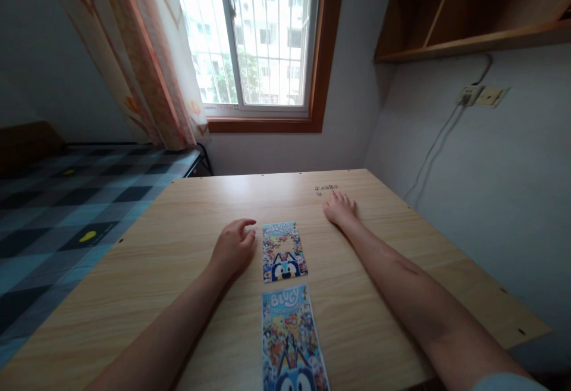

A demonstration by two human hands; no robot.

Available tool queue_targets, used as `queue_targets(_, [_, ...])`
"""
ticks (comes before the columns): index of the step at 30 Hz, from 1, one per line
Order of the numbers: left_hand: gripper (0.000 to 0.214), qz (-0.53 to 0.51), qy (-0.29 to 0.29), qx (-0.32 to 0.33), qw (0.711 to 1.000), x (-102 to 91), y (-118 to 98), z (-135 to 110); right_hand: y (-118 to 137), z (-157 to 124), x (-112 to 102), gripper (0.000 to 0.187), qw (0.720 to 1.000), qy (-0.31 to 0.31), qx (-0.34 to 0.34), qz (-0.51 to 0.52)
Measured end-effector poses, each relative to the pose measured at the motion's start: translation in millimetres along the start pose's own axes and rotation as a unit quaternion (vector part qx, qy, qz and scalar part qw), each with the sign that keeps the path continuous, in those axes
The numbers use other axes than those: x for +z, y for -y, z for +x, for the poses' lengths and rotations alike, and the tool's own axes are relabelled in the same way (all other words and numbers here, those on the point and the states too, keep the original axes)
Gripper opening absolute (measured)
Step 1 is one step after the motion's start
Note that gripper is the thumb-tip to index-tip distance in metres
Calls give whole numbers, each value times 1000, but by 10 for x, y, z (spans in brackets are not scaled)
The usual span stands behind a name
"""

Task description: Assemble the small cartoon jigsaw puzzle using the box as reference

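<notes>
On the table lies a jigsaw puzzle [284,268] with a cartoon dog at its bottom; a gap in its upper middle shows bare wood. Nearer to me is a larger printed picture [289,334] with the same design and the word "Bluey". My left hand [234,244] rests just left of the puzzle, fingers loosely curved and apart, holding nothing visible. Farther off, my right hand [340,206] reaches to the loose puzzle pieces [325,188] near the back edge. Its fingers are spread, and one fingertip is at or very near the pieces.
The wooden table [214,197] ends below the window [267,40]. Left of it stands a bed [98,183] with a checked cover, beside a curtain [147,52]. A cable [430,150] hangs from a socket [470,94] on the right wall, under a wooden shelf [473,40].
</notes>
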State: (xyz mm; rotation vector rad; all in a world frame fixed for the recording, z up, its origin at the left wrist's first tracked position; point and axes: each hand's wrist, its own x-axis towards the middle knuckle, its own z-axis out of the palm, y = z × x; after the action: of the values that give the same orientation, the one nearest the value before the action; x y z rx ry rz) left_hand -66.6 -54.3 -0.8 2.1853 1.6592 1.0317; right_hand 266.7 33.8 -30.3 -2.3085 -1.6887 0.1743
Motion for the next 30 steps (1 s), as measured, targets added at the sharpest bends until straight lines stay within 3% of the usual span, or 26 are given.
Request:
queue_targets(6, [36,5,-1,-2,1000,-5,-15,-3,28,53,-26,72,999,32,-18,-22])
queue_targets(19, [36,-5,8,-3,1000,11,-29,-22,-3,227,-46,79,999,23,6,-40])
queue_targets(26, [34,5,7,-7,1000,39,-38,-17,17,263,-67,62,987,-32,-144,-71])
queue_targets(30, [33,10,8,-8,1000,40,-55,-16,28,301,-62,62,984,-17,-162,-69])
